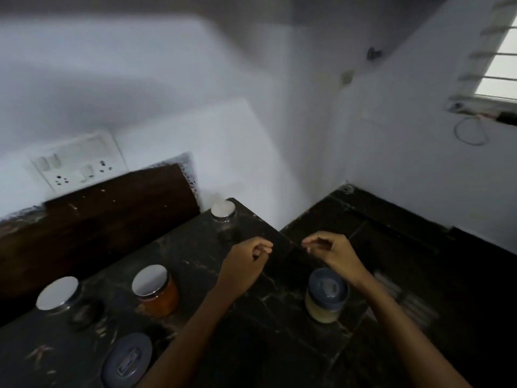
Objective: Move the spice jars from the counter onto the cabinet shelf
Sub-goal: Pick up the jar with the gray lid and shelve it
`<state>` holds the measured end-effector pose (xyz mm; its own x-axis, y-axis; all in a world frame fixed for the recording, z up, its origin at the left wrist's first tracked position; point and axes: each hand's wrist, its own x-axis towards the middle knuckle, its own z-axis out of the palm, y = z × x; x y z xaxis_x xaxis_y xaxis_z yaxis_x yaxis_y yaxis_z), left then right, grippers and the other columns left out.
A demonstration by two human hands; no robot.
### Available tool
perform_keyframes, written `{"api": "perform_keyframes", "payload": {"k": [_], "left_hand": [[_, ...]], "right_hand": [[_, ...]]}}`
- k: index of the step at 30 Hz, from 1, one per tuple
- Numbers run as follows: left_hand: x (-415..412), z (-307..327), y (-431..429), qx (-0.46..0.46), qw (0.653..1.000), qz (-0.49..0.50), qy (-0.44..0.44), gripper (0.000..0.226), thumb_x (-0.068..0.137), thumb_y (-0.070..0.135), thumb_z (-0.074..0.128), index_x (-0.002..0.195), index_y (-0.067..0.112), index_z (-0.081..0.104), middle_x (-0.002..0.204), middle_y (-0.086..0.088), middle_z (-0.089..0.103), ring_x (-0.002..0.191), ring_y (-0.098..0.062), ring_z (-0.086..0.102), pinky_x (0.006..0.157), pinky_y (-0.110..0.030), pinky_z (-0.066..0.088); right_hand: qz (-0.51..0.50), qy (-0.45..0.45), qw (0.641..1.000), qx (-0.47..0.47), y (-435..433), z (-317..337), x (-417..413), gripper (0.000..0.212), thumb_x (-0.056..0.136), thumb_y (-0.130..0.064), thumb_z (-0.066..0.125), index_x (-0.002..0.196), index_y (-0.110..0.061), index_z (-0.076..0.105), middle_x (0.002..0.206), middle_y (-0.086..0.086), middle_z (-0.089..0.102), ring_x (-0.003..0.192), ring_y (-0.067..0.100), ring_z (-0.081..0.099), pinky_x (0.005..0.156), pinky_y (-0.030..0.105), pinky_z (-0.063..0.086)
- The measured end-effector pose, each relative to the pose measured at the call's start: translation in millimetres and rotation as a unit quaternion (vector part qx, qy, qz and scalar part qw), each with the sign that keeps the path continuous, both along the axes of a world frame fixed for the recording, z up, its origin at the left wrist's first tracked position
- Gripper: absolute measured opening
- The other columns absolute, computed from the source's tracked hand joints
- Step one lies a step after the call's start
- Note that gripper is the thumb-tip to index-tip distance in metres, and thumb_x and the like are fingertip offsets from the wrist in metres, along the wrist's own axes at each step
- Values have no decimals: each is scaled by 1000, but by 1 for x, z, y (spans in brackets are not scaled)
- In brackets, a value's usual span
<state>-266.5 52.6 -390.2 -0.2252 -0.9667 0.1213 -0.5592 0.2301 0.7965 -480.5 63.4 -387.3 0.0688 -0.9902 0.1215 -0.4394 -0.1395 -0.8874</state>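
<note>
Several spice jars stand on the dark marble counter (195, 259). A silver-lidded jar (223, 214) is at the far corner, an orange-filled jar (156, 289) sits in the middle, and another silver-lidded jar (60, 296) is at the left. A grey-lidded jar (127, 359) is at the near edge. A blue-lidded jar of pale contents (327, 294) stands by the counter's right edge. My left hand (246, 261) and my right hand (333, 253) hover over the counter with fingers loosely curled, holding nothing. The right wrist is just above the blue-lidded jar.
A dark wooden board (98, 219) leans against the white wall behind the counter, below a switch socket plate (78, 163). A lower dark counter (405, 247) runs to the right. A window (500, 60) is at the upper right.
</note>
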Motion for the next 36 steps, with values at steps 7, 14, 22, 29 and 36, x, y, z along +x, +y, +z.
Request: {"api": "perform_keyframes", "payload": {"k": [7,14,22,29,36], "left_hand": [[-36,-40,3,99,988,-104,-52,25,89,14,54,111,21,63,105,4,67,96,-7,62,92,-33,51],[-38,-49,7,130,977,-144,-88,25,91,19,53,115,21,62,107,3,66,99,-10,62,94,-37,50],[-27,-52,11,136,976,-142,-93,27,94,17,51,119,16,59,110,-3,65,97,-10,61,94,-32,49],[-13,-54,16,166,976,-129,-51,45,92,13,56,135,17,44,126,-7,57,98,-11,58,87,-26,50],[16,-41,28,204,972,-71,93,53,95,17,50,143,14,29,137,-8,45,104,-11,55,76,-16,53]], "right_hand": [[47,258,952,155,12,-47,-39,62,74,-38,73,130,-22,51,132,3,45,125,20,40,107,29,30],[46,318,927,195,23,-64,-28,84,73,-22,75,143,-29,29,151,3,13,136,27,15,107,38,34],[31,293,943,153,22,-68,-20,80,72,-22,75,140,-26,33,140,0,30,126,22,27,98,29,34],[63,188,972,127,11,-57,-5,78,66,-24,79,135,-22,42,132,0,42,123,18,37,106,36,35],[114,69,985,113,-4,-14,31,60,71,-27,79,125,-22,54,109,-15,54,96,-2,55,71,4,47]]}}
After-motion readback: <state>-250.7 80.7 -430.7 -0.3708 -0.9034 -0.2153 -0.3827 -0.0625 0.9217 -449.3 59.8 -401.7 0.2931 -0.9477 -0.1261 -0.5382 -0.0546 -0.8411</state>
